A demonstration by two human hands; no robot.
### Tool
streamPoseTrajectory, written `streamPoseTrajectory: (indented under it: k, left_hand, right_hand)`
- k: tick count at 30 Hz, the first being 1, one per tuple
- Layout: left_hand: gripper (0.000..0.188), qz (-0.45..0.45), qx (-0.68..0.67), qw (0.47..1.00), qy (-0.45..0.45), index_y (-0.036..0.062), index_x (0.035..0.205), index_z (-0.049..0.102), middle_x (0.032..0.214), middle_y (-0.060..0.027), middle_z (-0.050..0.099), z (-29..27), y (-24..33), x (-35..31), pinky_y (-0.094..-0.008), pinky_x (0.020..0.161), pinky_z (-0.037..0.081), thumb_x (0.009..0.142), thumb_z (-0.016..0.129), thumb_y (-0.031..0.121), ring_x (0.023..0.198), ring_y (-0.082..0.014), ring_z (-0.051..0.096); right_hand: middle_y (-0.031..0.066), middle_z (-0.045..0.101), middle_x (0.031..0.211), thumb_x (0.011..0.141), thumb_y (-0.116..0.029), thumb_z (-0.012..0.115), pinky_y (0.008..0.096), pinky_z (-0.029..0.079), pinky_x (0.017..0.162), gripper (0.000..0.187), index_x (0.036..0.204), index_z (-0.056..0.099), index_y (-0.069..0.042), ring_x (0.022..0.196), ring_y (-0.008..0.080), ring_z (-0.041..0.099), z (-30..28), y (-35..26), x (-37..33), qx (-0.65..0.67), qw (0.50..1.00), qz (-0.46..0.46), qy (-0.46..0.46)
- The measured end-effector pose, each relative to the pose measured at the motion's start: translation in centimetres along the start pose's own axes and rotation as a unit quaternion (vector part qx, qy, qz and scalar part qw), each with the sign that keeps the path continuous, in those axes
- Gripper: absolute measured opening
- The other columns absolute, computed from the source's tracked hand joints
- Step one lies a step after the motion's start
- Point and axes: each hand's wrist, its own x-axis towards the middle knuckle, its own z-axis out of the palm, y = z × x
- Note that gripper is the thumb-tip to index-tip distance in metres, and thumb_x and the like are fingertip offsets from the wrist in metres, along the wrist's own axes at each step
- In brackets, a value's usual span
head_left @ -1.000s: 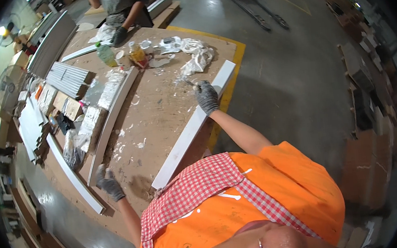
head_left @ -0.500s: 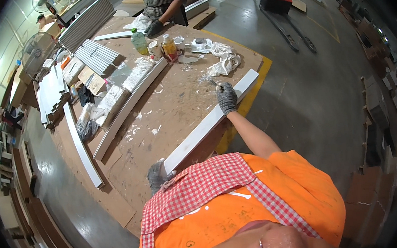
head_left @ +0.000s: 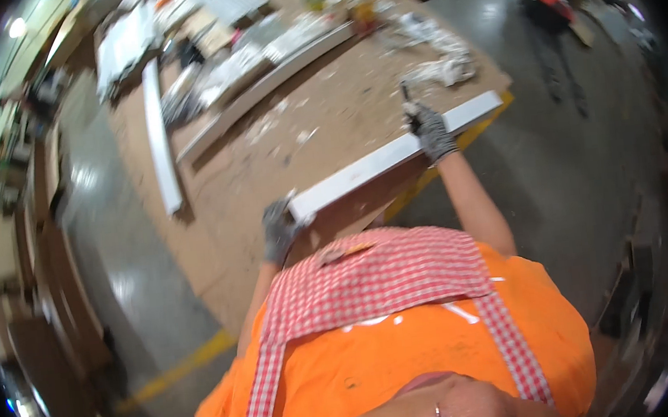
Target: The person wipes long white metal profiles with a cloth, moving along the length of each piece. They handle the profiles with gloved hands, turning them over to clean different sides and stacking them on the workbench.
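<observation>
Over the white board (head_left: 371,173), the right hand (head_left: 431,135) clamps a tool (head_left: 405,91); the left hand (head_left: 278,231), finger closure unclear, seemingly steadies one end

A bright orange T-shirt (head_left: 420,353) with short, loose sleeves fills the lower centre of the frame. White printed strokes cross its chest, partly covered, and small dark smudges mark the cloth below them. Over it lies a red-and-white gingham apron (head_left: 389,275), its broad bib spread across the middle; a matching left strap (head_left: 262,400) and right strap (head_left: 514,344) run down toward the lower edge. Grey knit gloves cover the left hand (head_left: 280,230) and the right hand (head_left: 433,133), the right one mottled with darker grey. The forearms are bare between glove and sleeve.
</observation>
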Motion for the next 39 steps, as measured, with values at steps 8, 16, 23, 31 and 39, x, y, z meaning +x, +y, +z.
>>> streamPoseTrajectory:
  k: [8, 16, 23, 31, 39]
  left_hand:
    - [0.056, -0.030, -0.057, 0.998, 0.008, 0.0122, 0.108, 0.063, 0.099, -0.0092, 0.064, -0.4, 0.1, 0.4, -0.0390, 0.086, 0.041, 0.062, 0.080, 0.040, 0.095, -0.0281, 0.058]
    - [0.053, -0.058, -0.189, 0.980, 0.017, 0.0071, 0.106, 0.064, 0.099, -0.0131, 0.066, 0.8, -0.6, 0.5, -0.0385, 0.080, 0.048, 0.062, 0.080, 0.032, 0.091, -0.0291, 0.062]
    - [0.062, -0.045, -0.020, 0.999, -0.004, 0.0074, 0.111, 0.061, 0.106, -0.0112, 0.062, 1.4, -0.5, 0.4, -0.0405, 0.089, 0.040, 0.060, 0.082, 0.037, 0.101, -0.0294, 0.055]
    - [0.052, -0.015, 0.013, 1.000, 0.020, 0.0095, 0.109, 0.063, 0.096, -0.0099, 0.065, 1.1, -0.6, 0.1, -0.0379, 0.082, 0.043, 0.064, 0.079, 0.030, 0.089, -0.0277, 0.058]
    - [0.053, -0.028, 0.044, 0.999, 0.015, 0.0101, 0.106, 0.064, 0.098, -0.0074, 0.065, 0.2, 1.1, 0.4, -0.0363, 0.082, 0.042, 0.064, 0.079, 0.037, 0.088, -0.0262, 0.058]
  right_hand:
    - [0.0008, 0.063, 0.078, 0.079, -0.011, 0.069, 0.0206, 0.047, 0.059, 0.022, 0.099, 0.065, -0.002, 0.066, 0.0085, 0.057, 7.1, 4.1, -6.8, -0.176, 0.939, 0.095, -0.279]
    - [0.0200, 0.063, 0.087, 0.079, -0.020, 0.054, 0.0402, 0.049, 0.078, 0.022, 0.088, 0.064, -0.003, 0.086, 0.0338, 0.062, 15.4, 8.3, -13.2, -0.566, 0.732, -0.253, -0.282]
    - [0.0164, 0.057, 0.086, 0.082, -0.021, 0.057, 0.0412, 0.047, 0.077, 0.019, 0.086, 0.058, -0.002, 0.085, 0.0329, 0.058, 15.4, 8.4, -13.9, -0.605, 0.716, -0.222, -0.269]
    - [0.0148, 0.062, 0.085, 0.085, -0.020, 0.051, 0.0391, 0.049, 0.075, 0.021, 0.088, 0.064, -0.004, 0.083, 0.0304, 0.061, 14.0, 8.8, -13.7, -0.580, 0.738, -0.288, -0.188]
    - [0.0160, 0.056, 0.085, 0.081, -0.014, 0.056, 0.0395, 0.047, 0.073, 0.010, 0.084, 0.057, -0.005, 0.083, 0.0322, 0.055, -2.9, 5.4, -3.8, -0.742, 0.587, -0.321, 0.043]
